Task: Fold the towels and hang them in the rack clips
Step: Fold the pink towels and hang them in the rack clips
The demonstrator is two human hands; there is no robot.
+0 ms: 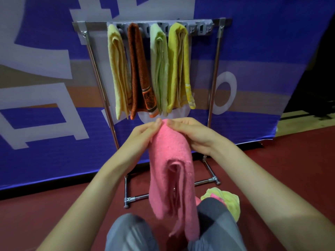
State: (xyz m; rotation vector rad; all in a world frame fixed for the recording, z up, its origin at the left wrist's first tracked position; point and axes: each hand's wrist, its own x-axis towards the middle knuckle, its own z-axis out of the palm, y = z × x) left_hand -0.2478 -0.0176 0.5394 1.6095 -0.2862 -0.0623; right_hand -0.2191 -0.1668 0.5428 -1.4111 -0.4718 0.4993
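A folded pink towel (172, 178) hangs in front of me, pinched at its top fold by my left hand (145, 132) and my right hand (192, 134). Its layers droop down between my knees. Behind it stands a metal rack (215, 69) with a grey clip bar (201, 29) along the top. Several folded towels hang from the clips: pale yellow (117, 69), brown-orange (139, 69), light green (159, 69) and yellow (178, 66). The clips at the bar's right end hold nothing.
A crumpled yellow-green towel (226, 198) lies on the dark red floor (290, 169) by my right knee. The rack's base tubes (137, 197) rest on the floor just ahead. A blue banner wall (45, 124) rises behind the rack.
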